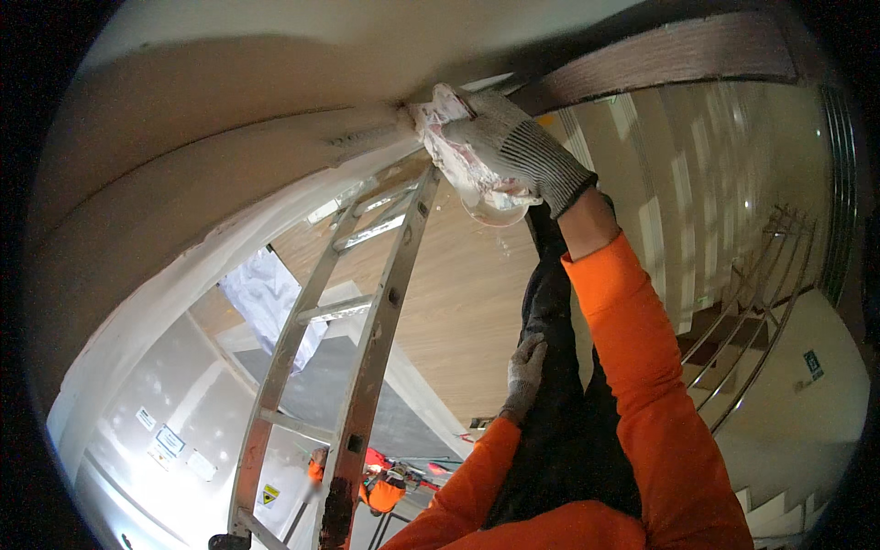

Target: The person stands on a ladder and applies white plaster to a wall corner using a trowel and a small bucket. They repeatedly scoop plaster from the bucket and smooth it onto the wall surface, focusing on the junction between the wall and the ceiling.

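My right hand, in a grey knit glove, is raised against the edge of a beige curved surface. Its fingers are closed on a plaster-smeared plastic piece with a clear, rounded lower rim. White paste covers much of that piece and the fingertips, hiding its exact kind. Lower down, my left hand, gloved likewise, lies on the leg of my black trousers and holds nothing visible. An aluminium ladder stands to the left of both hands.
A dark wood-like curved band runs at upper right. Metal handrails and steps lie right. Far below, a person in orange is near tools on the floor. White sheeting hangs beyond the ladder.
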Tool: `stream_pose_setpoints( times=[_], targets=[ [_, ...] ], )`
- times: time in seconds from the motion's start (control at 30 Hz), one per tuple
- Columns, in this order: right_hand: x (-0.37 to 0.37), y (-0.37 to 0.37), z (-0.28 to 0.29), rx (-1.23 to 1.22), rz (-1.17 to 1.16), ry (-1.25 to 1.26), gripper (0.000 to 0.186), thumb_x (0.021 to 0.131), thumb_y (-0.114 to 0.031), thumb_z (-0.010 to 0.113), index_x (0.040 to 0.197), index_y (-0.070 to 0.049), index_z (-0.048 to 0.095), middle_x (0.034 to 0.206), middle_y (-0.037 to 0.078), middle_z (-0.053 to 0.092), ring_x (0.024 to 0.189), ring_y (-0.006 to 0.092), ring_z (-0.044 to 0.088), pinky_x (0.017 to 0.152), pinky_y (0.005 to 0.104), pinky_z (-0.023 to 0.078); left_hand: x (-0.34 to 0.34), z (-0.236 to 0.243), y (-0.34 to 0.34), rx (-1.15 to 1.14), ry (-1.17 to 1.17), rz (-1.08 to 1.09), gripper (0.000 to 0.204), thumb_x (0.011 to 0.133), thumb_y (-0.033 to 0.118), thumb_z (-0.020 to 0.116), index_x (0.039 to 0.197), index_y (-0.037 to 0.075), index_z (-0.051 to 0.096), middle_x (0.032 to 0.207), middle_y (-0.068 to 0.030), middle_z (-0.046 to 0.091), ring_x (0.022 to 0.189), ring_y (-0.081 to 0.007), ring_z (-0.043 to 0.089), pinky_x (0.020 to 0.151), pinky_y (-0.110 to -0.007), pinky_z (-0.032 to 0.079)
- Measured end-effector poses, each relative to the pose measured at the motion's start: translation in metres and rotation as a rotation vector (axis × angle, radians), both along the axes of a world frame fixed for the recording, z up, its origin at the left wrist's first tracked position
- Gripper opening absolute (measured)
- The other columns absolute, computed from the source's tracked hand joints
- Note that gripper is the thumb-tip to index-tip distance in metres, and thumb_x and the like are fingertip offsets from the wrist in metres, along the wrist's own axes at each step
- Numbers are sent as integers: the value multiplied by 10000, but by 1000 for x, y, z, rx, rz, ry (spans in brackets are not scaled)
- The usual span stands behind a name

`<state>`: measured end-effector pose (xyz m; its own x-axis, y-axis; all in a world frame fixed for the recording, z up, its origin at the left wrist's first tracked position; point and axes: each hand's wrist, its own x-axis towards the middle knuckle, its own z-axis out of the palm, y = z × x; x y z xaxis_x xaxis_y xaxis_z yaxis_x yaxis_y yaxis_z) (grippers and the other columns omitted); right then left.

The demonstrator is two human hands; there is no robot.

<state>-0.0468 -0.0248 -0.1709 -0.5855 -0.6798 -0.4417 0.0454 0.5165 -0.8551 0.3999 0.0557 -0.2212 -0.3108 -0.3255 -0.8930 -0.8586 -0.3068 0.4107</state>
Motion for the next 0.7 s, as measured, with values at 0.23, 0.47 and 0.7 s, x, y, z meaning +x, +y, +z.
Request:
stream_pose_setpoints(
  times=[0.23,0.47,0.7],
  targets=[
    [6,1,59,-30,48,196,457,975,-402,562,1133,15,659,894,181,691,763,221,699,689,383,573,11,-11,2,-29,-16,-118,339,971,238,623,1233,25,653,1203,-119,693,1159,-216,615,1014,-324,450],
    [47,13,102,-410,-176,783,251,982,-229,589,1101,-14,641,725,97,603,553,154,565,527,359,516,-24,20,-3,-10,-88,-201,351,960,251,623,1232,32,659,1210,-146,690,1155,-234,626,996,-331,462],
    [65,51,127,-398,-311,312,371,922,-84,590,1291,-53,580,1110,208,657,1001,358,662,856,435,532,11,-11,10,-27,-21,-123,357,961,251,613,1240,31,653,1191,-144,697,1142,-227,629,988,-336,463]
  ],
)
